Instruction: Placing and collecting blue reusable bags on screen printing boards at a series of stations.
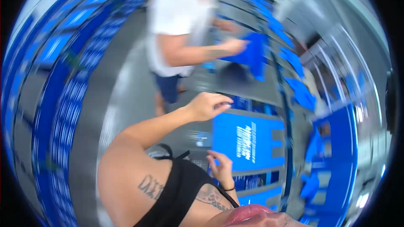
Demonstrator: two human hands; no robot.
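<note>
While both our hands sit near the middle of the frame, we judge the step in hand to be a reach around the blue, white-printed panel (248,143) with the notched right edge, which lies just right of centre. Our left hand (206,107), the upper one, has its fingers curled and its thumb apart, with nothing we can make out between them; our right hand (221,168), lower down, has its fingers loosely spread and looks bare. As we read it, the next move calls for bringing thumbs and fingertips onto the panel's edges evenly, so it does not tilt. Whether either hand touches the panel, we cannot tell. Blur softens the co-worker (176,12) at upper centre, whose head the top edge cuts off, and the blue piece (256,54) in front of that person, whose kind we cannot make out; what carries our panel is mostly hidden
</note>
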